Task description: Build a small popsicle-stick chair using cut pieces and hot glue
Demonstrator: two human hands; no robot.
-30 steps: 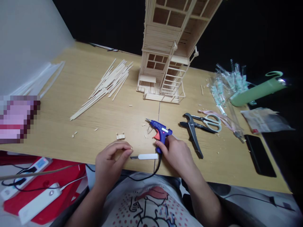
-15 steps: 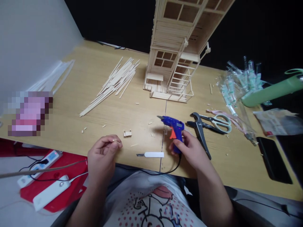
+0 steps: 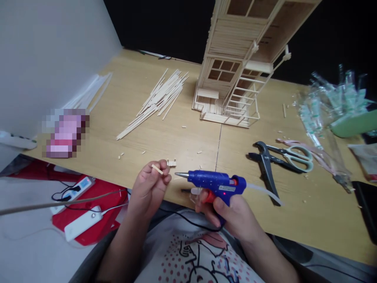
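Note:
Between the thumb and fingers of my left hand (image 3: 151, 184) is a short wooden stick (image 3: 157, 169), pinched at an angle. My right hand (image 3: 226, 210) grips a blue hot glue gun (image 3: 210, 182) by its handle, fingers at the orange-red trigger. The metal nozzle points left toward the stick, a short gap away from it. A clear glue stick (image 3: 263, 190) sticks out of the gun's rear. Just behind my left fingers, a tiny assembly of wooden pieces (image 3: 171, 162) sits on the table. The white-handled craft knife is mostly hidden beneath the gun and right hand.
A wooden stick model house (image 3: 226, 59) stands at the back. Left of it lies a pile of thin sticks (image 3: 159, 98). Pliers (image 3: 266, 173) and scissors (image 3: 297, 157) lie to the right, near plastic-wrapped glue sticks (image 3: 315, 114), a green bottle (image 3: 356, 124) and a black phone (image 3: 366, 212).
My right hand has lifted the glue gun off the table and turned its nozzle toward my left hand. My left hand has risen, showing the stick. The view has shifted left.

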